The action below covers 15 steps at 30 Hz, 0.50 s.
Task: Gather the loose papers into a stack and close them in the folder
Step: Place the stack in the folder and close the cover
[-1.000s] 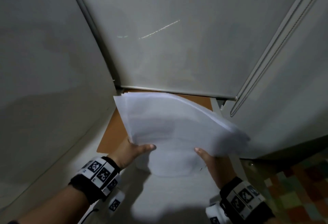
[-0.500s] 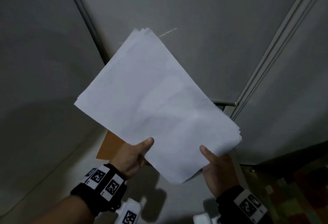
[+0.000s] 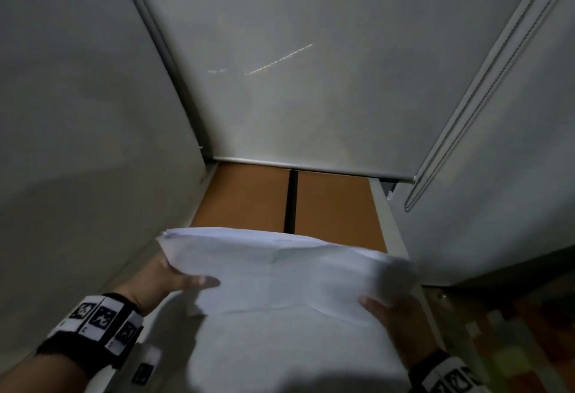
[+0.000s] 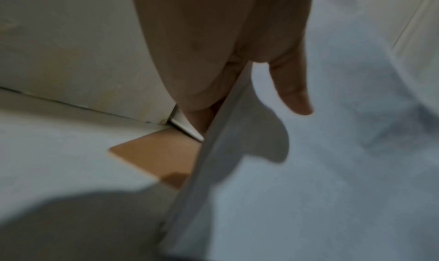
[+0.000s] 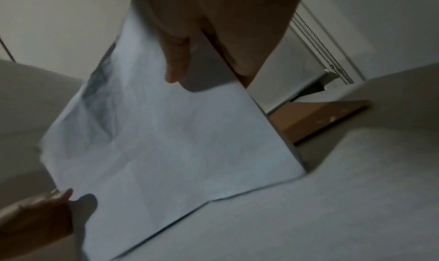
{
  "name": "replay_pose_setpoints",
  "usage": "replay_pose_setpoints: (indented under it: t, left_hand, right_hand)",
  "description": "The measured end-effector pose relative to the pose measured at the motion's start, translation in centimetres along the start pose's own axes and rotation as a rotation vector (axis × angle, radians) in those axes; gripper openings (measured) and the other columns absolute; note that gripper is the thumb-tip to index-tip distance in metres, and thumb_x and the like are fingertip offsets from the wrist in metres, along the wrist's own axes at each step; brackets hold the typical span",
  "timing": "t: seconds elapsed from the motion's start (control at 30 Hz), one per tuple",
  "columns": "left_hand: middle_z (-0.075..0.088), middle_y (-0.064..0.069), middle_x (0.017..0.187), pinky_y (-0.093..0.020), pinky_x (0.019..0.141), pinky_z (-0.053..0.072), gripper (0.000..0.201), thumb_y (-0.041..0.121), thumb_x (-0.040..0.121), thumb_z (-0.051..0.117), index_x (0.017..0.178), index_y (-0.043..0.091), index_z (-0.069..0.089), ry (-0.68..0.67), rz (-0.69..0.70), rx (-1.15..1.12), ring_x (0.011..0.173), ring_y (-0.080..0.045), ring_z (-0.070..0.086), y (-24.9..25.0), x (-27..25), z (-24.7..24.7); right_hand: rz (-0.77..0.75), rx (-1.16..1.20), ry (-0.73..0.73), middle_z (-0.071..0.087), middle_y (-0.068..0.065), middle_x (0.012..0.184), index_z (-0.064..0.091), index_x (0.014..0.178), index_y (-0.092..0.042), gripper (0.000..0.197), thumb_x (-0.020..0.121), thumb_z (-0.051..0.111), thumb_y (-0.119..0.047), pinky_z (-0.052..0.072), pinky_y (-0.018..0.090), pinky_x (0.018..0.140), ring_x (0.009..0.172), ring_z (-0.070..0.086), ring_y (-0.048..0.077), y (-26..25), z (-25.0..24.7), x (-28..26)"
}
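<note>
A stack of white papers point(image 3: 280, 271) hangs just above the pale table, held flat between both hands. My left hand point(image 3: 174, 280) grips its left edge, thumb on top and fingers beneath. My right hand point(image 3: 385, 315) grips the near right corner in the same way. The left wrist view shows the stack point(image 4: 213, 152) edge-on beside the thumb; in the right wrist view the papers point(image 5: 166, 143) spread wide below the thumb. Beyond the stack the brown folder point(image 3: 249, 196) lies open flat, its dark spine running down the middle; its corners also show as the folder point(image 4: 154, 156) and the folder point(image 5: 316, 118).
A pale table point(image 3: 280, 355) fills the near part of the view. A grey roller blind point(image 3: 311, 81) hangs at the back with its bottom rail just past the folder. A wall point(image 3: 77, 143) closes in on the left. Patterned floor point(image 3: 513, 346) lies off the right edge.
The stack stood raised and tilted up half a second ago; both hands have brought it down low and flat near the table. The open folder is now uncovered behind it.
</note>
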<state>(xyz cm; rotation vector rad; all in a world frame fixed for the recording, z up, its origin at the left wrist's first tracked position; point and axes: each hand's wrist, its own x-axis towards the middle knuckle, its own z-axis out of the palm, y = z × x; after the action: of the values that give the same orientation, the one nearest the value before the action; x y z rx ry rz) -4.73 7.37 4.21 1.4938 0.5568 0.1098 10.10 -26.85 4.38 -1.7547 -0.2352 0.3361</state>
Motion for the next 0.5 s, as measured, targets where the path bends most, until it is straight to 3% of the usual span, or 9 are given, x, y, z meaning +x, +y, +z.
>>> replay_pose_setpoints:
  t: [0.07, 0.13, 0.23, 0.27, 0.33, 0.43, 0.5]
  left_hand:
    - [0.075, -0.015, 0.101, -0.046, 0.083, 0.058, 0.083, 0.025, 0.026, 0.098, 0.103, 0.01, 0.07, -0.054, 0.044, 0.016, 0.1, -0.035, 0.067, -0.7, -0.5, -0.3]
    - [0.077, -0.013, 0.098, -0.041, 0.08, 0.058, 0.081, 0.031, 0.024, 0.096, 0.099, 0.011, 0.072, -0.065, 0.057, 0.037, 0.095, -0.029, 0.07, -0.6, -0.8, -0.1]
    - [0.078, -0.008, 0.094, -0.031, 0.076, 0.058, 0.081, 0.038, 0.022, 0.094, 0.096, 0.012, 0.074, -0.088, 0.115, 0.034, 0.09, -0.022, 0.073, 0.6, -1.0, 0.2]
    - [0.078, -0.009, 0.093, -0.029, 0.073, 0.059, 0.08, 0.039, 0.021, 0.094, 0.094, 0.012, 0.075, -0.085, 0.139, 0.019, 0.089, -0.022, 0.073, 0.9, -0.9, 0.1]
    - [0.078, -0.009, 0.091, -0.025, 0.07, 0.06, 0.075, 0.04, 0.02, 0.095, 0.088, 0.014, 0.078, -0.081, 0.164, -0.016, 0.086, -0.021, 0.074, 1.2, -0.9, 0.4]
    - [0.079, -0.002, 0.079, -0.018, 0.06, 0.059, 0.07, 0.045, 0.013, 0.093, 0.076, 0.018, 0.079, -0.072, 0.147, -0.045, 0.073, -0.012, 0.074, 0.9, -1.2, 1.1]
    - [0.079, -0.004, 0.074, -0.018, 0.058, 0.058, 0.071, 0.05, 0.012, 0.091, 0.073, 0.015, 0.078, -0.028, 0.135, -0.039, 0.069, -0.013, 0.073, 0.6, -1.1, 1.4]
  right_hand:
    - [-0.071, -0.047, 0.015, 0.069, -0.021, 0.058, 0.065, 0.08, -0.023, 0.032, 0.064, 0.077, 0.002, 0.042, -0.001, 0.055, 0.069, 0.065, 0.0, -0.1, -0.2, -0.2]
    - [-0.183, -0.016, -0.003, 0.068, -0.026, 0.074, 0.058, 0.09, -0.033, 0.051, 0.062, 0.077, 0.004, 0.041, -0.004, 0.059, 0.076, 0.063, -0.007, -1.6, -0.5, -0.3]
    - [-0.348, 0.043, -0.058, 0.068, -0.032, 0.096, 0.046, 0.121, -0.042, 0.071, 0.058, 0.079, -0.032, 0.046, 0.004, 0.077, 0.094, 0.061, -0.012, -3.5, -0.6, -0.5]
    - [-0.378, 0.067, -0.032, 0.068, -0.03, 0.1, 0.045, 0.121, -0.047, 0.07, 0.059, 0.076, -0.039, 0.047, 0.006, 0.08, 0.098, 0.061, -0.009, -3.7, -0.6, -0.5]
    - [-0.451, 0.05, 0.008, 0.068, -0.031, 0.102, 0.054, 0.111, -0.055, 0.053, 0.064, 0.071, -0.036, 0.046, 0.006, 0.082, 0.1, 0.061, -0.009, -4.3, -0.5, -0.6]
    - [-0.495, 0.032, -0.041, 0.071, -0.03, 0.091, 0.07, 0.088, -0.048, 0.021, 0.069, 0.068, -0.041, 0.046, 0.006, 0.08, 0.091, 0.065, -0.006, -5.1, -0.1, -0.7]
    - [-0.494, 0.054, -0.04, 0.073, -0.026, 0.089, 0.073, 0.083, -0.042, 0.024, 0.064, 0.068, -0.056, 0.048, 0.008, 0.079, 0.089, 0.067, -0.002, -5.2, -0.1, -0.7]
